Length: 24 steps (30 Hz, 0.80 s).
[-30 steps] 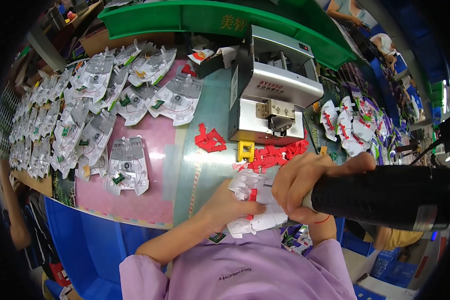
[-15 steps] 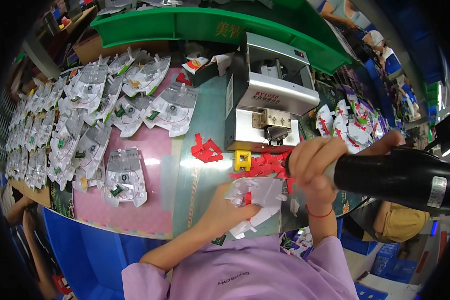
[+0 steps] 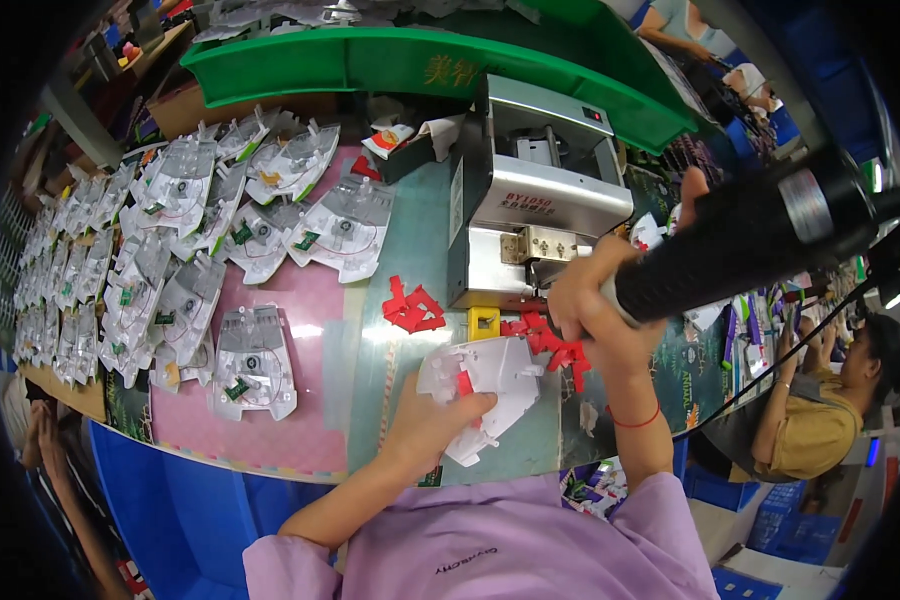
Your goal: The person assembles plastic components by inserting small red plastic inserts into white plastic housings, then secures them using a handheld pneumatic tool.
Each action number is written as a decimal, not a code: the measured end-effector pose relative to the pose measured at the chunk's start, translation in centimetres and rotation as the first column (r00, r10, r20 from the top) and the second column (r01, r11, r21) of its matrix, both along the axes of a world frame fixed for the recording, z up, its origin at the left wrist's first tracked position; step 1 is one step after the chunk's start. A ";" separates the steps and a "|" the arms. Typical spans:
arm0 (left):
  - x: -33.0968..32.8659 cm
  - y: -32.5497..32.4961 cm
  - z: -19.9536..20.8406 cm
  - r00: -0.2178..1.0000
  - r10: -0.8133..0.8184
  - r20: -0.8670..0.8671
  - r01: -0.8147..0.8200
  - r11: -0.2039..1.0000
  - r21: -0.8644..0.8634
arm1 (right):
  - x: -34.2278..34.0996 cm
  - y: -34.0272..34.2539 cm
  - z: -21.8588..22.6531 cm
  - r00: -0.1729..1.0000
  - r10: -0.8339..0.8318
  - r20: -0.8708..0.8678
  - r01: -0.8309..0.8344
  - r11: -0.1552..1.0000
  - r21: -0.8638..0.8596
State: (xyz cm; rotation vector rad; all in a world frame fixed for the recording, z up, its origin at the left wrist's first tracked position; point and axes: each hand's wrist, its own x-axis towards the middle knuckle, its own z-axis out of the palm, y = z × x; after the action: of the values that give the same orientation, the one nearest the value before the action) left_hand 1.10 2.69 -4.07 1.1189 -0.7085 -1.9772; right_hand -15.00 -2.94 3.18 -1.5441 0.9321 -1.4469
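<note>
My left hand (image 3: 422,428) grips a white plastic housing (image 3: 507,392) just above the table's front edge. Its thumb lies against a red plastic piece (image 3: 465,386) seated in the housing. In my right hand (image 3: 610,300) is a black electric screwdriver (image 3: 745,240), tilted with its back end up to the right. The screwdriver's tip is near the front of a silver screw feeder (image 3: 550,205), hidden by my fingers. A yellow block (image 3: 484,322) stands at the feeder's base, beside loose red pieces (image 3: 562,354). More red pieces (image 3: 413,306) lie to its left.
Rows of clear-and-white housings (image 3: 253,362) with small green boards cover the table's left side. A long green tray (image 3: 390,68) spans the back. Blue bins (image 3: 175,500) stand below the front edge. At right, a cable hangs from the screwdriver and a co-worker in yellow (image 3: 820,420) sits.
The screwdriver's back end has swung up, and my right hand has shifted slightly left and turned toward the feeder. My left hand has brought the housing a little to the left.
</note>
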 end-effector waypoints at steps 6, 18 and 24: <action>-0.3 -0.5 1.0 0.998 0.026 -0.049 -0.024 0.999 0.047 | -0.2 3.0 0.6 0.917 0.278 0.286 -0.326 0.936 0.135; -0.4 -0.4 2.1 0.992 -0.057 -0.109 0.069 0.991 0.116 | -1.1 3.9 0.7 0.748 0.654 -0.117 -0.663 0.743 -0.086; -0.8 -0.3 2.2 0.988 -0.084 -0.130 0.094 0.993 0.071 | -0.1 4.5 1.5 0.762 0.646 -0.032 -0.645 0.756 -0.110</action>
State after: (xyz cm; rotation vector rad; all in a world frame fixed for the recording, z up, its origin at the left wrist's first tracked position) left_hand 0.33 2.38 -1.87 1.0113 -0.6296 -2.1465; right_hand -15.12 1.57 4.71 -1.7122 0.2391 -1.0011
